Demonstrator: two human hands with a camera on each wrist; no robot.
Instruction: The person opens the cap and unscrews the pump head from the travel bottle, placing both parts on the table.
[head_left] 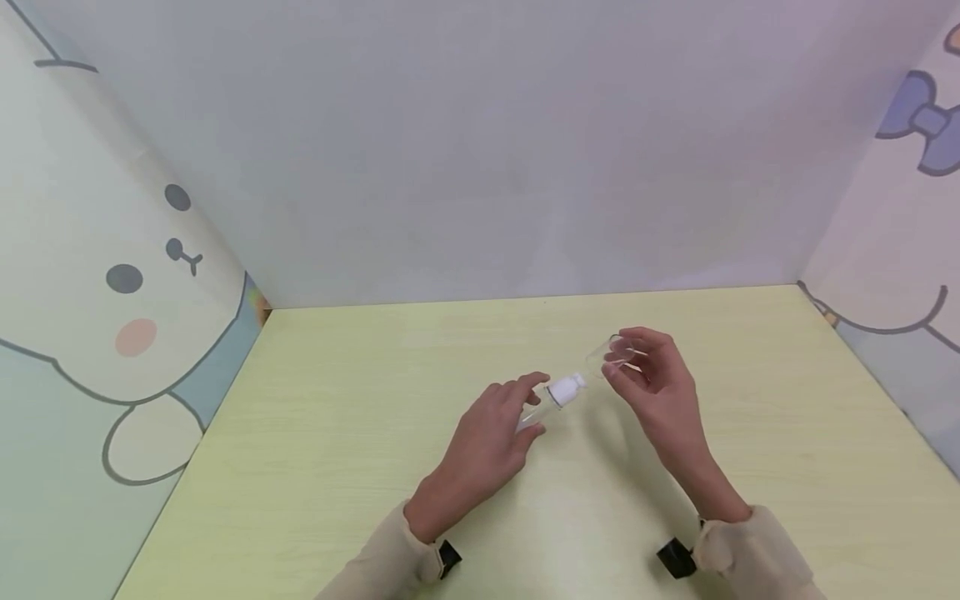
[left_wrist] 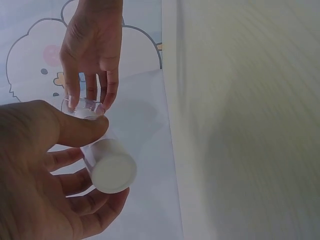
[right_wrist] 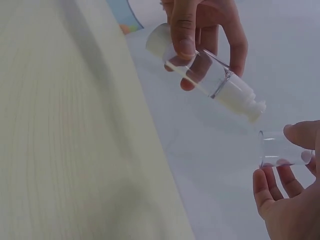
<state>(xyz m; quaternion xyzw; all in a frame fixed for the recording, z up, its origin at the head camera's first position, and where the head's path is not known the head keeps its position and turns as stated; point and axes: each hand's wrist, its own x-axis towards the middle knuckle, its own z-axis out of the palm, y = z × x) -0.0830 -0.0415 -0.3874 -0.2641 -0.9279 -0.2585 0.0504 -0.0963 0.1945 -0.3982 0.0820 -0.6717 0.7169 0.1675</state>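
Note:
A clear bottle [right_wrist: 205,72] with a white pump top [head_left: 566,389] is gripped by my left hand [head_left: 491,433], thumb on one side and fingers on the other. Its white base [left_wrist: 114,172] faces the left wrist camera. My right hand [head_left: 663,400] pinches a clear, hollow cap [right_wrist: 282,149] between thumb and fingers. The cap's open end faces the pump, with a small gap between them in the right wrist view. Both pieces are held tilted above the table.
The pale yellow table [head_left: 337,400] lies under both hands. A plain whitish wall [head_left: 480,150] stands behind it, and side panels with cartoon animals [head_left: 135,308] rise at left and right. Black squares sit at both wrists.

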